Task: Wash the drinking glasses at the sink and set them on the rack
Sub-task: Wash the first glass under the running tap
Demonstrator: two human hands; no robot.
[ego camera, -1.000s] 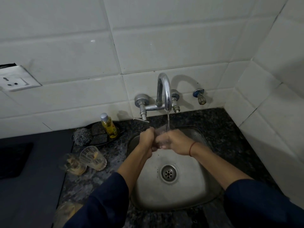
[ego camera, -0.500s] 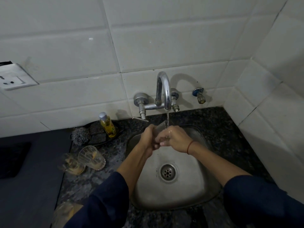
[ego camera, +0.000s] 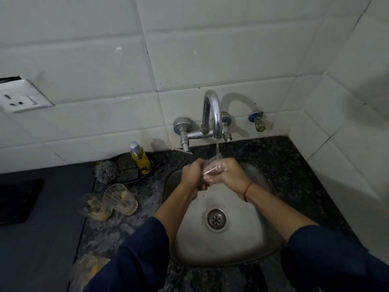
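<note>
Held item: a clear drinking glass (ego camera: 213, 167), kept over the back of the sink, directly under the tap outlet.
Left hand (ego camera: 192, 175): fingers are curled against the left side of the glass, and it is gripped there.
Right hand (ego camera: 230, 175): wrapped round the right side of the glass; a red thread (ego camera: 247, 190) is worn at the wrist.
Water stream (ego camera: 217, 147): a thin stream is seen falling from the spout onto the top of the glass.
Faucet (ego camera: 211, 114): chrome, arched, mounted on the tiled wall.
Sink (ego camera: 248, 239): small steel basin, set in a dark speckled counter (ego camera: 294, 175); its drain (ego camera: 216, 219) is uncovered.
Ribbed glass (ego camera: 121, 199): placed on the counter left of the sink, with yellowish residue inside.
Second glass (ego camera: 94, 206): touching the ribbed glass on its left, likewise soiled.
Third glass (ego camera: 88, 270): at the lower left edge, partly hidden by the left sleeve (ego camera: 134, 260).
Soap bottle (ego camera: 141, 158): yellow liquid, silver cap, stood on a dark dish (ego camera: 126, 168) by the wall.
Steel scrubber (ego camera: 105, 171): just beside that dish, on its left.
Wall valve (ego camera: 257, 121): fixed to the right of the faucet.
Socket (ego camera: 21, 100): white, on the wall at far left.
</note>
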